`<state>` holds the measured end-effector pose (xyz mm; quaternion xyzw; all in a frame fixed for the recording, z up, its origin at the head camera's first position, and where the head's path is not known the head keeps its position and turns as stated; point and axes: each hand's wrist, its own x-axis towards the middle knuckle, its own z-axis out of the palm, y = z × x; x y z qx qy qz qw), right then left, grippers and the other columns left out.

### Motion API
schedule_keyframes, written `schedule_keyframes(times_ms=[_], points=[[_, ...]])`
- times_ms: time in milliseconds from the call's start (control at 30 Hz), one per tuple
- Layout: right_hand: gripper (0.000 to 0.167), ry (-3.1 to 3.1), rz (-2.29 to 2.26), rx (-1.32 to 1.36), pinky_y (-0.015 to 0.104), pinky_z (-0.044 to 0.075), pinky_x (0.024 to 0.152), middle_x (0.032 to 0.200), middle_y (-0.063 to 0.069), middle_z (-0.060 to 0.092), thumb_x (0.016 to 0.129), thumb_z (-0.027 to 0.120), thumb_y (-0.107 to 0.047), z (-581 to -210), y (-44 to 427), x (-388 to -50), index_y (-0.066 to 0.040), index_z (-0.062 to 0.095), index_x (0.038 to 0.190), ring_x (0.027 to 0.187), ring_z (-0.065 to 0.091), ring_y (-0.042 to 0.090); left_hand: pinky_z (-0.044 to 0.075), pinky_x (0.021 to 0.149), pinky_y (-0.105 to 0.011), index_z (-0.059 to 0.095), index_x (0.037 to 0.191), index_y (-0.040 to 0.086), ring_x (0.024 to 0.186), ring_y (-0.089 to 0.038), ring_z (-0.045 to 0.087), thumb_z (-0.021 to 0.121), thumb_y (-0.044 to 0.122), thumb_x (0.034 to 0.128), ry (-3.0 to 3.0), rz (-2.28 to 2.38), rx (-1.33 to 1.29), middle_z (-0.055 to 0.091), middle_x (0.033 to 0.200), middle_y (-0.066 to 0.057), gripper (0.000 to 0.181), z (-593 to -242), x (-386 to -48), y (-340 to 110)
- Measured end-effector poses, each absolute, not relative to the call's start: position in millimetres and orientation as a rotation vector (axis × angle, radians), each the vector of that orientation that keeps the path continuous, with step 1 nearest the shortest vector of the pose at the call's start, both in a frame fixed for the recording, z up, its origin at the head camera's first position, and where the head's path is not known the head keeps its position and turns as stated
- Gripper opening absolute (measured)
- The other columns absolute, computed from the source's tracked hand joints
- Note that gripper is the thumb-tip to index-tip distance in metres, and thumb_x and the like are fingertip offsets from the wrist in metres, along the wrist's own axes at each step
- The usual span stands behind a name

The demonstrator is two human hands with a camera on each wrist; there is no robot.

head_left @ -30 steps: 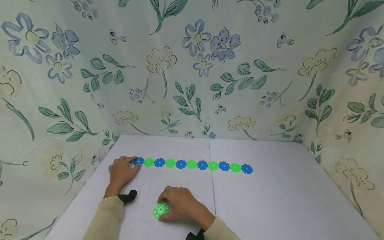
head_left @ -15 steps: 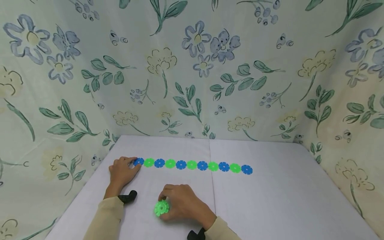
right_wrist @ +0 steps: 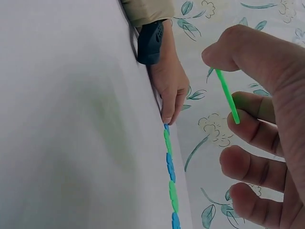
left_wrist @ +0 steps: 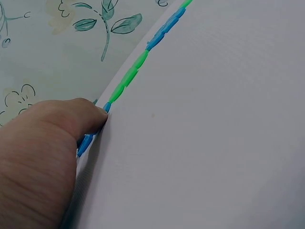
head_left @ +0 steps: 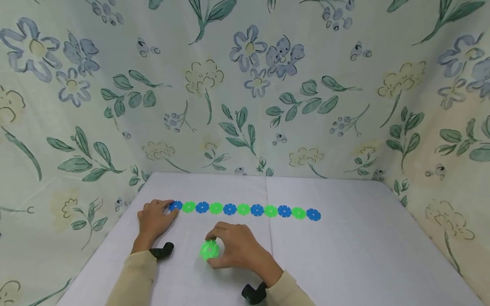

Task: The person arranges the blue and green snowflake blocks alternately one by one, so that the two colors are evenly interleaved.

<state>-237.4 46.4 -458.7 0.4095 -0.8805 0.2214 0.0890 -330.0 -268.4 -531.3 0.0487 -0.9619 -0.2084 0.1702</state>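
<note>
A row of blue and green notched plastic discs (head_left: 243, 209), alternating in colour and linked or touching edge to edge, lies across the white table. At its left end my left hand (head_left: 154, 219) holds the outermost blue disc (head_left: 175, 205) between thumb and fingers. The left wrist view has the thumb of that hand (left_wrist: 43, 148) over part of the blue disc (left_wrist: 85, 144). Nearer to me, my right hand (head_left: 241, 246) pinches a single green disc (head_left: 209, 250) by its edges, raised off the table. Edge-on, this green disc (right_wrist: 227, 95) shows between thumb and fingertips in the right wrist view.
A white cloth covers the table (head_left: 344, 255), with a crease (head_left: 271, 238) running front to back. Flower-patterned fabric (head_left: 245, 106) stands behind it and along both sides. Black wrist cameras (head_left: 162, 251) are worn below the hands.
My right hand has lifted the green disc up from the table and moved it slightly away from me and rightward. The left hand and the row stay in place.
</note>
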Motion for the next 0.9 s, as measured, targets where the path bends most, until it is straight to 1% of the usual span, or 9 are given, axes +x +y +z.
schedule_keyframes(times_ms=[200,333,433,567,767,900], points=[[0.041,-2.575,0.699,1.174,0.012,0.041,0.064,0.103,-0.019,0.065,0.076,0.081,-0.050,-450.5,58.4,-239.6,-0.031,0.072,0.111,0.084,0.066,0.004,0.032,0.087,-0.058,0.066,0.132,0.015,0.116,-0.043,0.050,0.067,0.043,0.0918,-2.731,-0.598,0.127,0.059,0.129,-0.023,0.049,-529.8,-329.7,-268.6],[0.041,-2.544,0.698,1.151,0.011,0.040,0.060,0.102,-0.018,0.064,0.075,0.082,-0.049,-448.7,70.9,-241.3,-0.029,0.073,0.111,0.077,0.063,0.003,0.032,0.087,-0.058,0.066,0.132,0.016,0.116,-0.043,0.051,0.067,0.043,0.0921,-2.729,-0.589,0.118,0.060,0.128,-0.022,0.048,-529.1,-330.0,-268.8],[0.042,-2.530,0.682,1.117,0.013,0.038,0.055,0.103,-0.018,0.065,0.074,0.083,-0.048,-446.7,82.8,-243.7,-0.029,0.073,0.111,0.064,0.053,-0.001,0.032,0.086,-0.057,0.066,0.132,0.016,0.115,-0.043,0.051,0.067,0.043,0.0922,-2.727,-0.581,0.112,0.060,0.128,-0.022,0.048,-529.3,-330.8,-269.3],[0.044,-2.514,0.632,1.065,0.015,0.036,0.050,0.105,-0.018,0.065,0.073,0.083,-0.048,-441.9,101.8,-250.1,-0.029,0.072,0.111,0.054,0.040,-0.005,0.032,0.086,-0.057,0.066,0.132,0.017,0.116,-0.042,0.051,0.067,0.044,0.0920,-2.729,-0.584,0.108,0.060,0.129,-0.021,0.048,-529.7,-331.8,-268.1],[0.046,-2.468,0.664,0.963,0.016,0.037,0.050,0.101,-0.017,0.063,0.070,0.087,-0.042,-435.1,128.3,-256.6,-0.026,0.071,0.110,0.055,0.041,-0.007,0.032,0.087,-0.057,0.066,0.132,0.017,0.116,-0.042,0.051,0.066,0.046,0.0915,-2.727,-0.585,0.104,0.060,0.128,-0.021,0.049,-529.7,-333.1,-267.4],[0.046,-2.481,0.701,0.909,0.016,0.038,0.050,0.101,-0.017,0.062,0.070,0.087,-0.041,-436.7,141.5,-258.1,-0.027,0.070,0.110,0.056,0.042,-0.007,0.032,0.087,-0.058,0.066,0.131,0.017,0.116,-0.042,0.050,0.067,0.045,0.0914,-2.718,-0.567,0.114,0.060,0.128,-0.021,0.049,-531.3,-332.0,-269.3]])
